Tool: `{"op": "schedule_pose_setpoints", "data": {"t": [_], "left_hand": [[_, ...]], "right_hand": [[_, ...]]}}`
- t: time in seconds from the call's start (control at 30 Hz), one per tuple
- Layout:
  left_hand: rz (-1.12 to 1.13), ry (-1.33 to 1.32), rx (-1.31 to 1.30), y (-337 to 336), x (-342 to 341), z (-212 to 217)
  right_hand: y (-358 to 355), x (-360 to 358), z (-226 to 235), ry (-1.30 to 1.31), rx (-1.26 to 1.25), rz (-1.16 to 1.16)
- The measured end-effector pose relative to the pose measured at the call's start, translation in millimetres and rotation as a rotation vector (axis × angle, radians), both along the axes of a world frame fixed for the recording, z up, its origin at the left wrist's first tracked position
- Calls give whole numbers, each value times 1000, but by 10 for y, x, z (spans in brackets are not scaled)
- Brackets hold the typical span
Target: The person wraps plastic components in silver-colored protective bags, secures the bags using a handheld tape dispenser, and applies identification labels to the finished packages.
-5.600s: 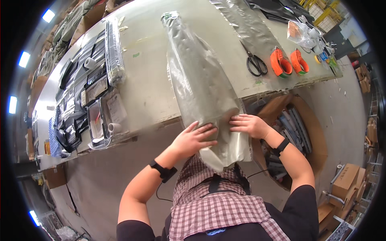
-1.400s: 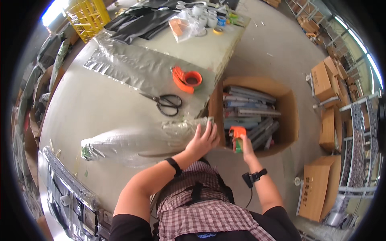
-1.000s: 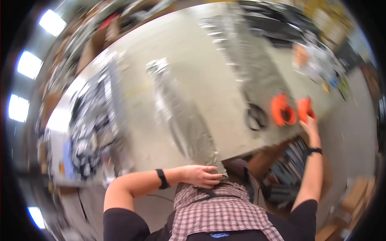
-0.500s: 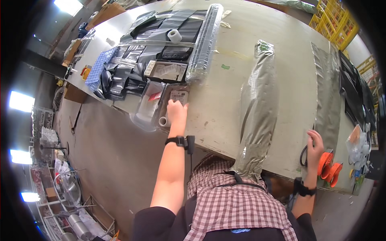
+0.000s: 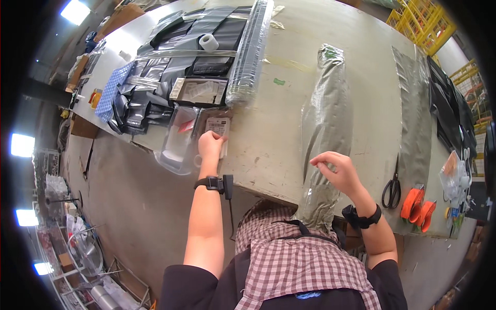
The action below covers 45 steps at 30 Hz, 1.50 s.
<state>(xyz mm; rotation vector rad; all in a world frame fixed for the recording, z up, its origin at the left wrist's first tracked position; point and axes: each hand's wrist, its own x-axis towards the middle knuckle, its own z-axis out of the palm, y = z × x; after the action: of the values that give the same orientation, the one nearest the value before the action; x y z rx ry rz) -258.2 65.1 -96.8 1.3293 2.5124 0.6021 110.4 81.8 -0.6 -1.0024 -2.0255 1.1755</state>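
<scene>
My left hand reaches into a clear plastic box at the table's near left edge. Its fingers are closed on a white printed label, which lies with others in the right-hand compartment. A long silver wrapped package lies lengthwise in front of me, its near end reaching my apron. Above its near half hovers my right hand, fingers loosely bent and nothing visible in them. Black-handled scissors rest on the table to the right of this hand.
Two orange tape dispensers stand at the near right edge. Beyond the box lie a small carton of labels, black and grey film bags, a white roll and a long film-wrapped roll. A flat silver sheet lies right.
My right hand has moved left from beside the scissors to above the silver package, leaving the scissors on the table. My left hand stays at the labels. The whole view has shifted slightly.
</scene>
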Motion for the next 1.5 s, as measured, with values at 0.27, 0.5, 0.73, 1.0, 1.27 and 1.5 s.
{"op": "schedule_pose_setpoints", "data": {"t": [0.27, 0.5, 0.73, 1.0, 1.27, 1.5], "left_hand": [[33, 60, 31, 3, -99, -125], [-49, 142, 91, 26, -86, -125], [45, 75, 0, 40, -107, 8], [-320, -250, 336, 87, 863, 729], [-327, -1028, 153, -309, 1528, 985], [-273, -1529, -34, -593, 1796, 1088]], "right_hand": [[-28, 20, -109, 62, -253, 27], [-96, 40, -147, 56, -247, 34], [-139, 40, -160, 71, -236, 31], [-230, -353, -200, 130, -71, 38], [-99, -242, -57, 574, -655, -327], [-168, -169, 168, 382, -310, -356]]}}
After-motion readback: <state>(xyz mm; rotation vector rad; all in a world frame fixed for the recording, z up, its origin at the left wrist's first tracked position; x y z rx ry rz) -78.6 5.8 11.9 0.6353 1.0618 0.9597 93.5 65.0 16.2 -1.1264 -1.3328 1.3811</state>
